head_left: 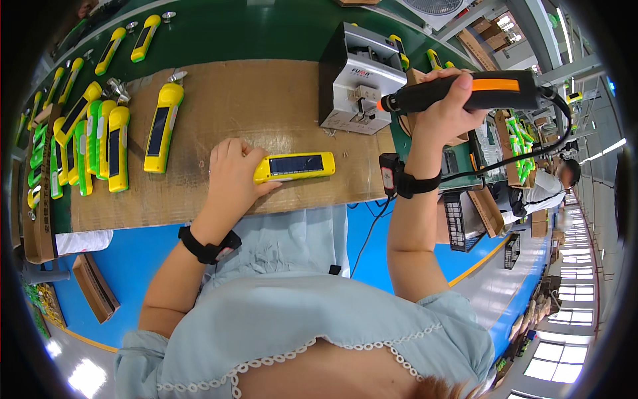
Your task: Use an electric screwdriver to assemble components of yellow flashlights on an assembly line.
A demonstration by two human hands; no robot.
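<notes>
My left hand (234,169) is closed round the left end of a yellow flashlight (320,165), which lies on the cardboard sheet with its dark solar panel facing up. The flashlight's head is hidden under my fingers. My right hand (446,110) grips a black electric screwdriver (502,92) with an orange stripe, held roughly level. Its tip points left, at the front of a grey and black screw feeder (362,83); whether the bit touches the feeder I cannot tell. Left of my left hand, another yellow flashlight (161,136) lies on the cardboard.
Several yellow and green flashlights (118,149) lie grouped at the left, more on the green bench (219,33) behind. The screwdriver's black cable (525,156) loops down at the right. A box of green and white parts (522,149) stands at the right. A person (545,189) is farther off.
</notes>
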